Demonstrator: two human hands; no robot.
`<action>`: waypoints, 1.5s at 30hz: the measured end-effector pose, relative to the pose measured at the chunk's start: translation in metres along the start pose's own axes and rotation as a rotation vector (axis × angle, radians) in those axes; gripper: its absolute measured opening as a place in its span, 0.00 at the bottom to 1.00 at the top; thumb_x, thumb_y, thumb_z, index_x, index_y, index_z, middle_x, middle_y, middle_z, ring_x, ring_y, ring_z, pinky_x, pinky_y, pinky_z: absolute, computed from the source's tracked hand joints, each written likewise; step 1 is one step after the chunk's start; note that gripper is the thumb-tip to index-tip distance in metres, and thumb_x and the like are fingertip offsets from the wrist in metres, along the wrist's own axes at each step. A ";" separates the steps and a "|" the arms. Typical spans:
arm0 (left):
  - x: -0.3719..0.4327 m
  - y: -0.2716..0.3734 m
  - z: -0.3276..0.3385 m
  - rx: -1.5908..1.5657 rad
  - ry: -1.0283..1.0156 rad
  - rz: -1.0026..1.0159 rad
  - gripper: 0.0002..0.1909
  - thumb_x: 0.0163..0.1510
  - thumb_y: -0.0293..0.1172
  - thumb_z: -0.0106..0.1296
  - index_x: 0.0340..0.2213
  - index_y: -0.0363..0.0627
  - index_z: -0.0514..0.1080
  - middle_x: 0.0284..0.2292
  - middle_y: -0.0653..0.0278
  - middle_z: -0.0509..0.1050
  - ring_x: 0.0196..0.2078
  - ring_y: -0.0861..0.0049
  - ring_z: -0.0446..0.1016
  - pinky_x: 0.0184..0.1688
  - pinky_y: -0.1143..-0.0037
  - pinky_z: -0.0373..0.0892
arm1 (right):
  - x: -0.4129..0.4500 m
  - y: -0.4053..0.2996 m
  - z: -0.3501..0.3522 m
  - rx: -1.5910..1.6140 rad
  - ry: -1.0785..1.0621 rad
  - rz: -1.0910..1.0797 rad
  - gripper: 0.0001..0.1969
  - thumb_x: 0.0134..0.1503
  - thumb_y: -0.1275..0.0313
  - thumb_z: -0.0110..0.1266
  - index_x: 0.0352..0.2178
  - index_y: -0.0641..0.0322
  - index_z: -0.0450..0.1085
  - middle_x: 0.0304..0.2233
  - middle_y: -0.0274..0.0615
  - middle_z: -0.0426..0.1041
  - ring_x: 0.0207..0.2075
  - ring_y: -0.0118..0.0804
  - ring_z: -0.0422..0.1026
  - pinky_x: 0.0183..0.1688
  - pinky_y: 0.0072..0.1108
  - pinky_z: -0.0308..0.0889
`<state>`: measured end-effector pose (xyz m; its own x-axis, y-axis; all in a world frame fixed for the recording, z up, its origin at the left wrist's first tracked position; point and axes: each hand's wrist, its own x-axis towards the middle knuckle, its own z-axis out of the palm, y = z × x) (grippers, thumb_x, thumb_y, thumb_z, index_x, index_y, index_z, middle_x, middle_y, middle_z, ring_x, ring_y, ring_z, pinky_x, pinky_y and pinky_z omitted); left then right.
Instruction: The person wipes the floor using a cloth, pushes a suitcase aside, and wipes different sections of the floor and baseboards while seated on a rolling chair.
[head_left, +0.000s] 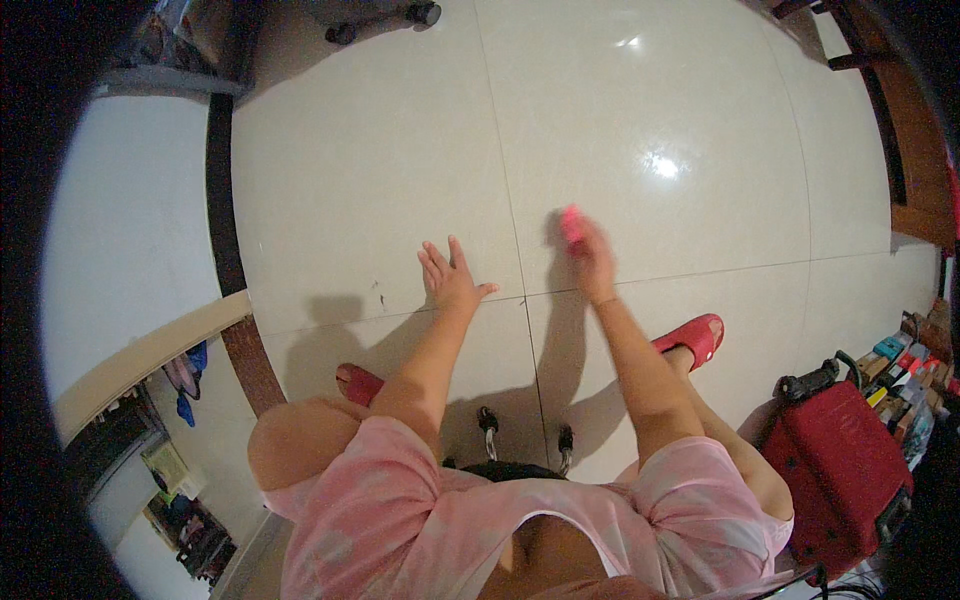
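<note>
My right hand (598, 262) holds a small bright pink object (572, 223) over the floor tiles. Motion blur hides just what that object is. Off to the left, my left hand (452, 286) is spread out with nothing in it, its fingers apart. Whether its palm touches the glossy cream tile floor (390, 172) cannot be told. A dark grout line runs between the two hands. Small dark marks (381, 297) show on the tile left of my left hand.
Red slippers (702, 341) are on my feet. A red suitcase (832, 472) stands at the right, beside a pile of mixed items (904, 382). Wooden furniture (919, 165) edges the far right. Chair casters (424, 13) show at the top, and a pale board (150, 360) at left.
</note>
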<state>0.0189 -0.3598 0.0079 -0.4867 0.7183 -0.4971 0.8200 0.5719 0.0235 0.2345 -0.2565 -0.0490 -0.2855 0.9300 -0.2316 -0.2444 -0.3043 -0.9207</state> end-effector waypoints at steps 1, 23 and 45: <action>0.000 0.008 -0.001 -0.009 -0.004 0.012 0.66 0.32 0.55 0.64 0.58 0.45 0.29 0.57 0.31 0.28 0.60 0.38 0.29 0.60 0.55 0.38 | 0.015 0.007 -0.042 -0.161 0.103 -0.175 0.17 0.55 0.72 0.41 0.46 0.66 0.63 0.47 0.41 0.65 0.50 0.37 0.63 0.53 0.26 0.56; 0.001 0.007 -0.006 -0.031 -0.052 -0.063 0.65 0.30 0.52 0.66 0.59 0.49 0.33 0.58 0.35 0.28 0.61 0.43 0.27 0.61 0.59 0.36 | -0.049 0.052 0.041 -1.098 -0.142 -0.395 0.22 0.53 0.73 0.39 0.52 0.53 0.58 0.54 0.44 0.59 0.57 0.45 0.54 0.60 0.35 0.45; -0.001 -0.002 -0.001 -0.074 -0.021 -0.033 0.64 0.31 0.53 0.64 0.59 0.45 0.33 0.58 0.35 0.28 0.61 0.41 0.27 0.61 0.57 0.35 | -0.032 0.038 0.004 -1.111 0.068 -0.387 0.22 0.57 0.70 0.36 0.54 0.54 0.56 0.58 0.43 0.53 0.59 0.46 0.50 0.61 0.32 0.42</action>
<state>0.0170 -0.3609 0.0094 -0.5063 0.6904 -0.5167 0.7784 0.6238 0.0707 0.2310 -0.2987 -0.0749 -0.3114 0.9402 0.1377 0.6475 0.3160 -0.6935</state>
